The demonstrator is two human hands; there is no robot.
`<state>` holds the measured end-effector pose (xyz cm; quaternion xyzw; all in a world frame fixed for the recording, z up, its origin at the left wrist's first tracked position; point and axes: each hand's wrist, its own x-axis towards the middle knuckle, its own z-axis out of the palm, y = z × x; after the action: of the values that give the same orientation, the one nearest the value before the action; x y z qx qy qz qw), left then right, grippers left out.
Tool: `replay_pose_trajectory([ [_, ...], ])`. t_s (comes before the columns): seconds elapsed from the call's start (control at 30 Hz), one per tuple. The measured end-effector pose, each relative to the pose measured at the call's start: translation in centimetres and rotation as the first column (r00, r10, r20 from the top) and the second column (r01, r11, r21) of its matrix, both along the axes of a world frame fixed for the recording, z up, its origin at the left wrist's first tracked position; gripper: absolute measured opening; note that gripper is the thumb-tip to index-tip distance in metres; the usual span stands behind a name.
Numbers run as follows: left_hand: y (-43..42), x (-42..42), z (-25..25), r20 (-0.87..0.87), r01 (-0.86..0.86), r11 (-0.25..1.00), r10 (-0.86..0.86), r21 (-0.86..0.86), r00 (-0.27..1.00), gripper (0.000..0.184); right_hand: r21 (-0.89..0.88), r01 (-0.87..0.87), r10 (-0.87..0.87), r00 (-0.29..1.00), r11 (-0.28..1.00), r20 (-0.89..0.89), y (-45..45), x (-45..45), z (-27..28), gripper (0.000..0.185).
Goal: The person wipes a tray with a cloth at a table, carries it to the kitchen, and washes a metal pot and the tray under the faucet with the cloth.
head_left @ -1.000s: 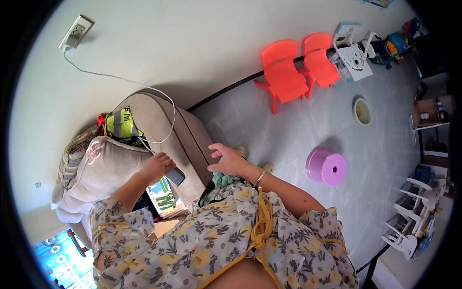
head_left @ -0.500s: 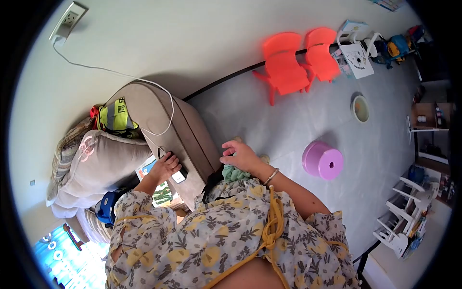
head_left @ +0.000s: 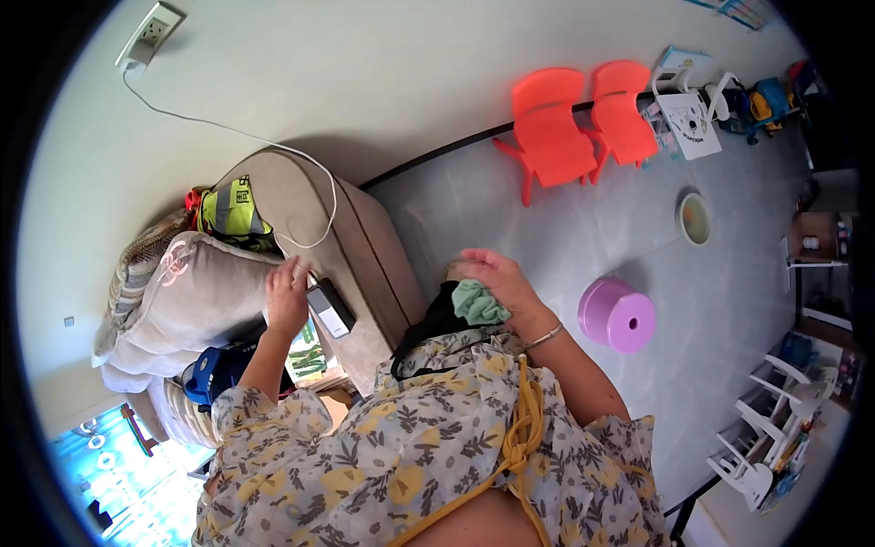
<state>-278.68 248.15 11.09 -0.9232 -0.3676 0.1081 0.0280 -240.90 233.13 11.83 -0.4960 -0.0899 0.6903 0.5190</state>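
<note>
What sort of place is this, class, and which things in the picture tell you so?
Probably a living room in a home that children use: there is a padded sofa with a cushion, and low red chairs that look child-sized.

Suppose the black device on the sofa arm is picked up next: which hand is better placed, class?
Probably the left hand: apparently empty, it is close beside the black device. The right hand is farther away, next to the green cloth.

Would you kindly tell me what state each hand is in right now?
Left hand: open beside the dark device, nothing visibly held.
Right hand: fingers loosely curled by the green cloth; whether it grips cannot be told.
</note>
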Motion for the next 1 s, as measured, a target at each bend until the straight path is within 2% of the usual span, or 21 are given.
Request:
replay_pose_trajectory([
  [0.03,0.4,0.4,0.2,0.097,-0.114,0.992,0.107,0.059,0.989,0.054,-0.045,0.064,-0.068,0.993,0.997,-0.095,-0.7,0.9,0.6,0.038],
  [0.07,0.6,1.1,0.5,0.200,-0.230,0.967,0.205,0.107,0.958,0.052,-0.039,0.070,-0.074,0.992,0.997,-0.098,-1.7,1.9,1.0,0.038],
  [0.13,0.8,2.1,0.7,0.234,-0.254,0.958,0.218,0.135,0.947,0.050,-0.029,0.196,-0.198,0.960,0.980,-0.197,-4.0,3.5,1.5,0.034],
  [0.17,1.2,2.2,0.5,0.269,-0.284,0.946,0.236,0.155,0.934,0.048,-0.025,0.204,-0.204,0.958,0.979,-0.200,-4.9,3.9,1.4,0.034],
  [0.33,-1.2,4.2,2.0,0.308,-0.354,0.919,0.290,0.174,0.906,0.042,-0.083,0.344,-0.353,0.912,0.935,-0.207,-11.8,7.1,1.1,0.029],
  [0.4,-2.5,4.8,2.6,0.245,-0.524,0.850,0.498,0.051,0.832,0.038,-0.125,0.366,-0.384,0.902,0.922,-0.199,-14.2,7.9,0.4,0.024],
  [0.47,-3.2,2.9,1.0,0.196,-0.544,0.837,0.523,0.065,0.829,0.037,-0.183,0.413,-0.446,0.870,0.892,-0.210,-16.3,8.3,-0.5,0.022],
  [0.53,-4.3,1.4,-0.8,0.092,-0.721,0.687,0.727,-0.091,0.680,0.039,-0.211,0.422,-0.465,0.854,0.882,-0.233,-18.3,8.5,-1.5,0.024],
  [0.6,-5.6,0.5,-2.7,-0.013,-0.823,0.551,0.830,-0.141,0.558,0.048,-0.257,0.478,-0.541,0.771,0.840,-0.336,-19.9,8.8,-4.3,0.023],
  [0.63,-5.9,-0.7,-4.8,-0.093,-0.833,0.540,0.829,-0.120,0.551,0.056,-0.351,0.503,-0.607,0.721,0.790,-0.333,-20.0,9.0,-4.3,0.018],
  [0.67,-6.5,-1.2,-6.0,-0.115,-0.860,0.482,0.857,-0.169,0.503,0.065,-0.355,0.496,-0.603,0.724,0.793,-0.335,-20.2,9.2,-4.2,0.018],
  [0.73,-7.5,-1.2,-7.8,-0.142,-0.915,0.330,0.919,-0.231,0.367,0.071,-0.381,0.533,-0.644,0.710,0.755,-0.285,-20.4,9.8,-4.4,0.017],
  [0.8,-7.9,-0.5,-9.1,-0.142,-0.942,0.242,0.950,-0.234,0.280,0.069,-0.392,0.540,-0.656,0.701,0.744,-0.279,-20.3,10.8,-5.2,0.016],
  [0.83,-7.6,0.0,-9.6,-0.152,-0.941,0.238,0.948,-0.239,0.279,0.069,-0.357,0.543,-0.645,0.701,0.760,-0.306,-20.0,11.2,-5.2,0.018],
  [0.9,-8.0,0.6,-10.7,-0.077,-0.942,0.085,0.990,-0.325,0.115,0.070,-0.355,0.545,-0.643,0.711,0.760,-0.286,-19.5,11.6,-5.3,0.020],
  [0.93,-8.0,0.4,-11.4,-0.091,-0.940,0.063,0.991,-0.336,0.099,0.070,-0.360,0.535,-0.635,0.725,0.764,-0.269,-18.8,11.8,-4.8,0.020],
  [1.0,-7.4,-0.1,-12.5,-0.110,-0.961,0.099,0.985,-0.260,0.131,0.073,-0.372,0.492,-0.595,0.766,0.787,-0.244,-17.0,12.2,-4.2,0.024],
])
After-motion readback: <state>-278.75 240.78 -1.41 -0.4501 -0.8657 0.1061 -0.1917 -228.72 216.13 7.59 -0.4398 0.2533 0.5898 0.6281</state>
